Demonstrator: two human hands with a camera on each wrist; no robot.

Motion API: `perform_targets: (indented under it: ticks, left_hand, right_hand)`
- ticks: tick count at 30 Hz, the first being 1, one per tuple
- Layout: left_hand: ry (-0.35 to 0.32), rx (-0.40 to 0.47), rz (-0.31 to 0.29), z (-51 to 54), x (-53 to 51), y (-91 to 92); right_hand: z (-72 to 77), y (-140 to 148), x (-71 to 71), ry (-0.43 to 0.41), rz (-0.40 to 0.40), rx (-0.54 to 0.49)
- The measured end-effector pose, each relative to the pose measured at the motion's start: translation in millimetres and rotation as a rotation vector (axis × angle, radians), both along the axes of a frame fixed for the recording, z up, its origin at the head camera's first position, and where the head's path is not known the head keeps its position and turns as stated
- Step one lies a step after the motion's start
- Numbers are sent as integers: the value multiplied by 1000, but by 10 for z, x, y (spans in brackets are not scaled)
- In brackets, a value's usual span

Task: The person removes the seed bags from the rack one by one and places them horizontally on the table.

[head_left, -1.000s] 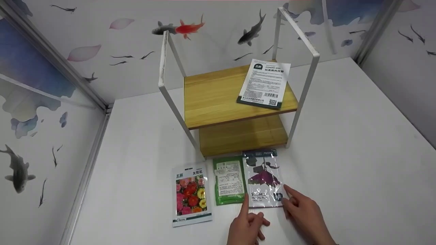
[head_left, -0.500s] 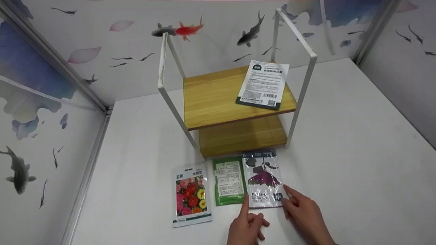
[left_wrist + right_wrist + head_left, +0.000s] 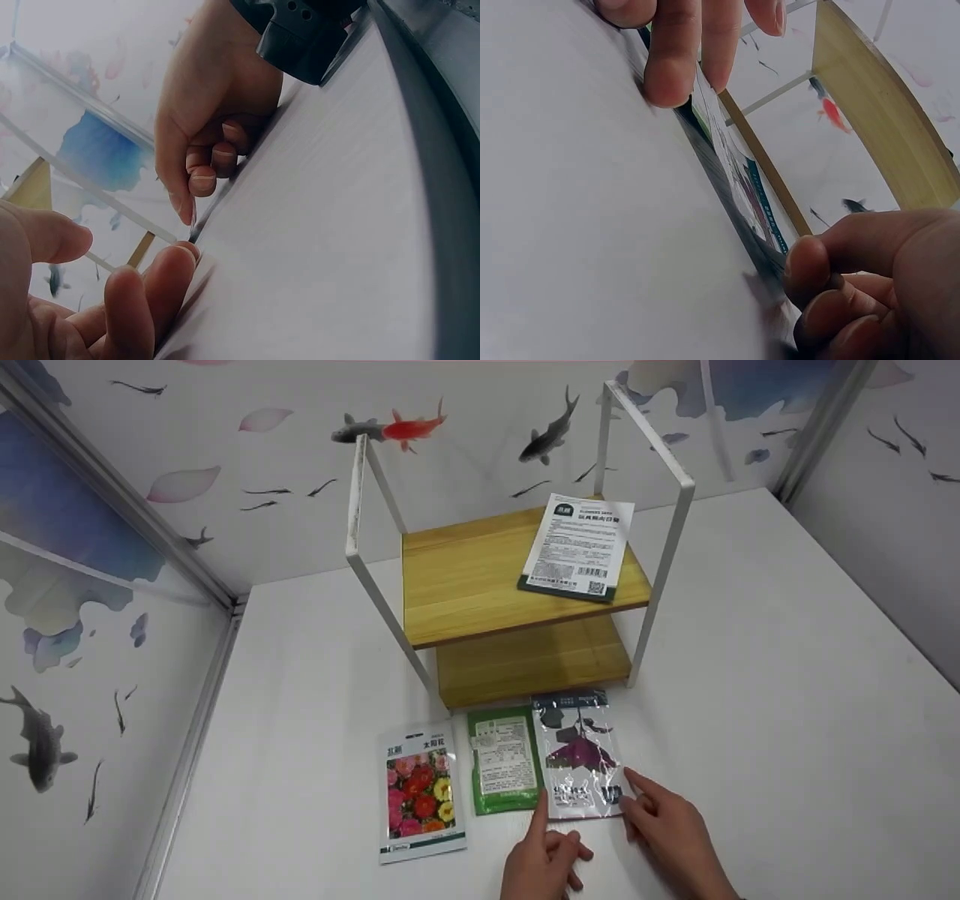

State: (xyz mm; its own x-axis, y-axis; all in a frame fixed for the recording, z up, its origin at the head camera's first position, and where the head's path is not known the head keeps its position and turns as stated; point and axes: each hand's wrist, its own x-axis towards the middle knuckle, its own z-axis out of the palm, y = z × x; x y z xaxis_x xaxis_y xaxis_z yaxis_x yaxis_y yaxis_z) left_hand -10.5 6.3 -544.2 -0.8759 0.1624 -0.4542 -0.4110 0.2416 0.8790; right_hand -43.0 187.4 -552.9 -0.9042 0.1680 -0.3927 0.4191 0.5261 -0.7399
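Observation:
A silvery seed packet (image 3: 581,757) with a purple picture lies flat on the white table, just in front of the wooden shelf. My left hand (image 3: 540,866) touches its lower left edge with a straight index fingertip; the other fingers are loosely bent. At the lower right corner, my right hand (image 3: 671,829) pinches the packet's edge between thumb and index finger. Left of that packet lies a green seed packet (image 3: 508,761), text side up. Farther left is a flower seed packet (image 3: 422,795) with red, pink and yellow blooms. Both hands also show in the left wrist view.
A two-tier wooden shelf (image 3: 465,577) with white metal frames stands behind the packets. On its upper board rests a white seed packet (image 3: 577,547), text side up, at the right. Walls with painted fish (image 3: 412,429) enclose the table (image 3: 765,682) at the back and sides.

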Motion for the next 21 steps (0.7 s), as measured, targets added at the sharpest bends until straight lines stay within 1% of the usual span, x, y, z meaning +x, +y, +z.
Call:
perform_targets:
  ticks: [4, 11, 18, 21]
  left_hand:
    - [-9, 4, 0, -2, 1, -10]
    - [-30, 4, 10, 1, -3, 1]
    - [-18, -11, 16, 25, -8, 12]
    - [-31, -10, 16, 31, -16, 13]
  right_hand:
    - [-9, 1, 7, 17, 3, 4]
    - [3, -5, 3, -6, 4, -5]
    - [4, -5, 4, -14, 0, -33]
    - [9, -4, 3, -12, 6, -28]
